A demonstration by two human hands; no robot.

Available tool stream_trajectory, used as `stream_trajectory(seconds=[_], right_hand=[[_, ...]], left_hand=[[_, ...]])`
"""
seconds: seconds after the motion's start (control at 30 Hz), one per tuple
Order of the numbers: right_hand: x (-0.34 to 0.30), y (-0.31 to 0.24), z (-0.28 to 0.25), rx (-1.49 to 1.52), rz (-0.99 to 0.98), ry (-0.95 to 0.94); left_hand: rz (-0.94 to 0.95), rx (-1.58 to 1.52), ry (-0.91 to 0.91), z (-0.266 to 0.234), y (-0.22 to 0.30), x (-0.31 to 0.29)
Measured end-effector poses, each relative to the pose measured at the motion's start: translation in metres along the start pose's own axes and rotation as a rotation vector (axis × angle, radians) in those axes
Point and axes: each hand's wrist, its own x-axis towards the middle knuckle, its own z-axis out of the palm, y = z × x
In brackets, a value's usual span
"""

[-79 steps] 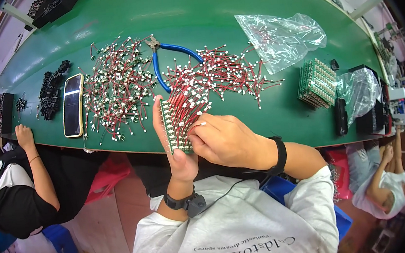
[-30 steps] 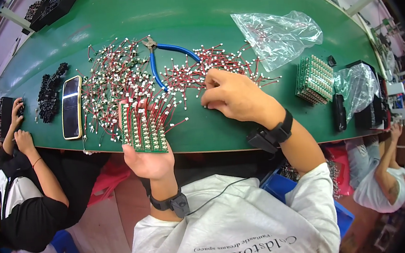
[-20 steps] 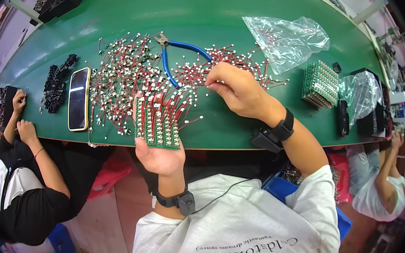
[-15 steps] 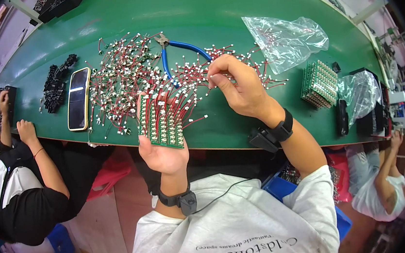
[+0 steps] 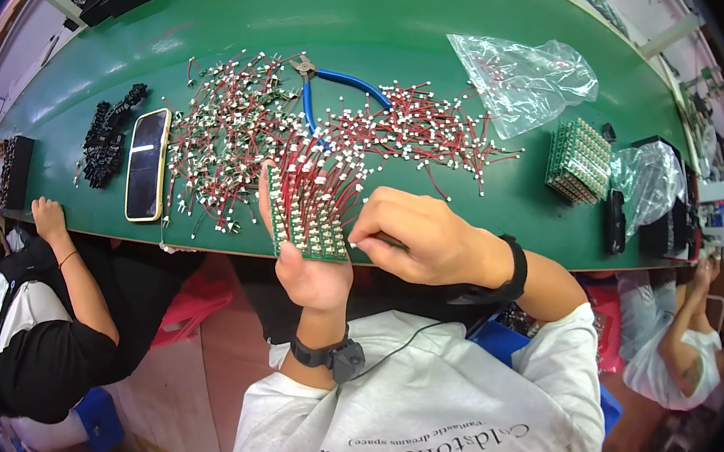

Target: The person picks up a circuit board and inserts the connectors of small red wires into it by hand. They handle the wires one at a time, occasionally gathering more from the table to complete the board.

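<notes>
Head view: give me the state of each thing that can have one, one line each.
Green circuit board: upright in left hand, red wires plugged in.
Right hand: fingertips pinched at the board's lower right edge.
Blue-handled pliers: lying among loose wires.
Phone: flat, screen dark.
Clear plastic bag: open, crumpled.
</notes>
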Motion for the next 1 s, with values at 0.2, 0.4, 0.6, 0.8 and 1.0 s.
stream_trajectory(seconds=[0.2,0.4,0.6,0.8,1.0], right_hand=[[-0.005,0.009,0.013,-0.142,-0.008,0.074],[-0.006,0.007,0.011,-0.220,-0.045,0.071],[-0.009,0.011,0.008,-0.384,-0.119,-0.035],[-0.009,0.006,0.006,-0.442,-0.079,-0.067],[-0.009,0.013,0.007,-0.372,-0.070,-0.033]], left_hand=[[-0.025,0.184,-0.031,0.013,-0.004,-0.006],[-0.031,0.213,-0.057,0.013,-0.006,-0.006],[-0.076,0.277,-0.081,0.019,-0.004,-0.006],[-0.093,0.244,-0.067,0.018,-0.004,-0.008],[-0.132,0.159,-0.069,0.019,-0.005,-0.007]])
